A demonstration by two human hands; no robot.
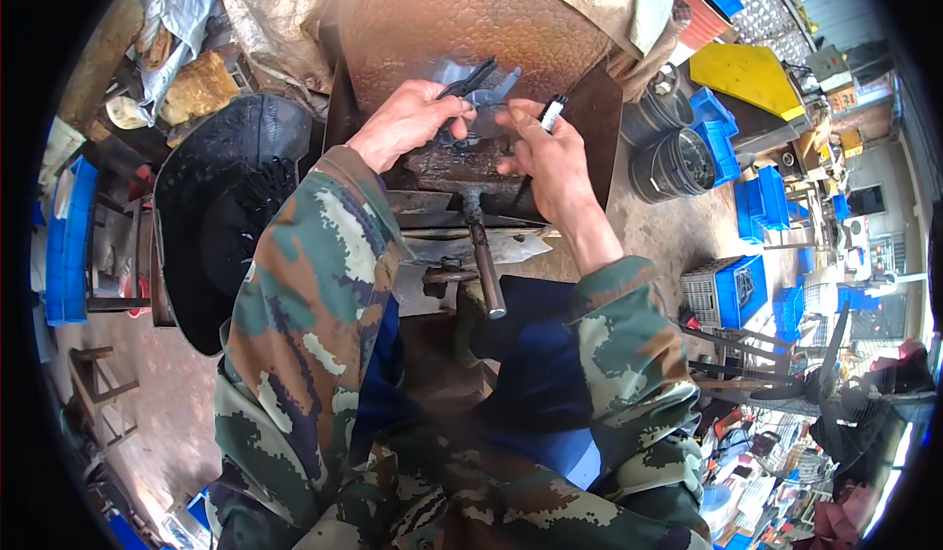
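Observation:
My left hand (405, 123) grips a dark plier-like tool (470, 81) whose jaws pinch a small shiny metal piece (496, 90). My right hand (548, 152) holds a short black-and-white marker-like stick (552, 110) right beside that piece. Both hands hover over a rusty iron block (462, 162) set on a metal stand with a handle (486, 265) sticking toward me. Behind them a rusty dimpled steel plate (471, 20) stands upright. Both sleeves are camouflage.
A large black tyre (221, 206) leans at my left. Black buckets (673, 162), blue crates (742, 290) and a yellow board (742, 74) stand at the right. Blue trays (69, 246) and a stool (98, 383) are at far left.

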